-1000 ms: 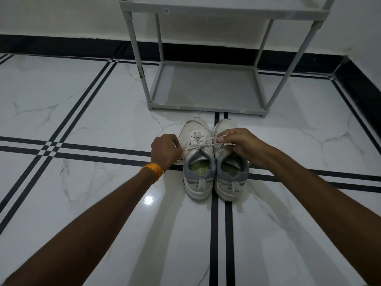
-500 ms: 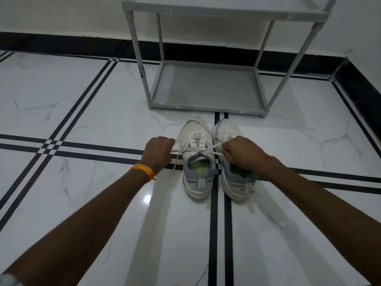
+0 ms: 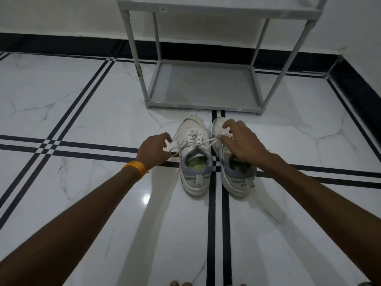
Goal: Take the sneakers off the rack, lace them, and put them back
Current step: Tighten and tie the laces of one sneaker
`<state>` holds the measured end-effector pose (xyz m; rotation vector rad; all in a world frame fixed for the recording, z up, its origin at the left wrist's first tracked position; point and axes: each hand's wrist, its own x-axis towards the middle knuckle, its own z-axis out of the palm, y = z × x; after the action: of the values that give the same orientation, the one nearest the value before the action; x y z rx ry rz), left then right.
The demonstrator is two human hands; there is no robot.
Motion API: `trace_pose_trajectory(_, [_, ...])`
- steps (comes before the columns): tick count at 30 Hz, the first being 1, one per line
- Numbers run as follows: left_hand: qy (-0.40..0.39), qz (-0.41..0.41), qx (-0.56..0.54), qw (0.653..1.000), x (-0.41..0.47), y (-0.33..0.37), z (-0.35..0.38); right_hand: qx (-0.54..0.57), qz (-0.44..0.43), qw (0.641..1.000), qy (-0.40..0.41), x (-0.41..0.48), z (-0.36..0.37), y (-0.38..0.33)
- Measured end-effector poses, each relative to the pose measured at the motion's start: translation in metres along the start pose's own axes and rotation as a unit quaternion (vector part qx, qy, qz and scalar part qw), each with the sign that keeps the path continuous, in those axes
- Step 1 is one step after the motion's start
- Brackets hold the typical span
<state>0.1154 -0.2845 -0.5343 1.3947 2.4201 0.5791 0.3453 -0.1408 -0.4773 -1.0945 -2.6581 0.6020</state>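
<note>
Two white and grey sneakers stand side by side on the floor, toes toward the rack. The left sneaker (image 3: 195, 157) has its white lace (image 3: 198, 143) pulled out to both sides. My left hand (image 3: 154, 150) sits just left of it, fingers curled around the left lace end. My right hand (image 3: 241, 141) hovers over the right sneaker (image 3: 237, 172), pinching the right lace end between thumb and finger, other fingers spread. The grey shoe rack (image 3: 204, 105) stands just beyond the shoes, with both visible shelves bare.
White marble floor with black stripe lines (image 3: 214, 223) all around. A black skirting (image 3: 61, 44) runs along the white wall behind the rack and on the right side. My toes (image 3: 181, 283) show at the bottom edge.
Both hands moved forward and apart along the lace, and their fists loosened; my right hand's fingers spread open above the right sneaker's toe. A lace loop now arcs over the left sneaker's toe.
</note>
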Motion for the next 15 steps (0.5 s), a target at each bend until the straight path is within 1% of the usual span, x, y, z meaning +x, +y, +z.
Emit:
trace_pose_trajectory(2, [0.017, -0.022, -0.090, 0.996, 0.003, 0.005, -0.010, -0.015, 0.001, 0.996, 0.093, -0.004, -0.006, -0.014])
trace_pose_trajectory(3, [0.021, -0.012, -0.121, 0.992, 0.004, 0.012, -0.013, -0.030, -0.020, 0.992, 0.119, -0.005, -0.006, -0.023])
trace_pose_trajectory(4, [0.011, 0.009, -0.153, 0.988, 0.005, 0.022, -0.014, -0.037, -0.045, 0.992, 0.114, -0.006, -0.004, -0.034])
trace_pose_trajectory(5, [-0.012, 0.036, -0.173, 0.984, 0.005, 0.032, -0.012, -0.041, -0.069, 0.994, 0.079, -0.005, 0.000, -0.045])
trace_pose_trajectory(6, [-0.038, 0.065, -0.166, 0.983, 0.004, 0.042, -0.008, -0.054, -0.085, 0.994, 0.028, -0.003, 0.008, -0.054])
trace_pose_trajectory(8, [-0.058, 0.113, -0.093, 0.987, 0.001, 0.053, 0.003, -0.128, -0.094, 0.985, -0.066, -0.001, 0.025, -0.063])
trace_pose_trajectory(9, [-0.052, 0.125, -0.068, 0.988, 0.000, 0.053, 0.008, -0.171, -0.097, 0.976, -0.092, -0.001, 0.030, -0.063])
trace_pose_trajectory(11, [-0.037, 0.130, -0.046, 0.990, 0.000, 0.049, 0.012, -0.211, -0.095, 0.966, -0.111, -0.003, 0.031, -0.056])
trace_pose_trajectory(15, [-0.028, 0.162, 0.006, 0.986, -0.003, 0.044, 0.015, -0.198, -0.125, 0.967, -0.098, -0.012, 0.032, -0.045])
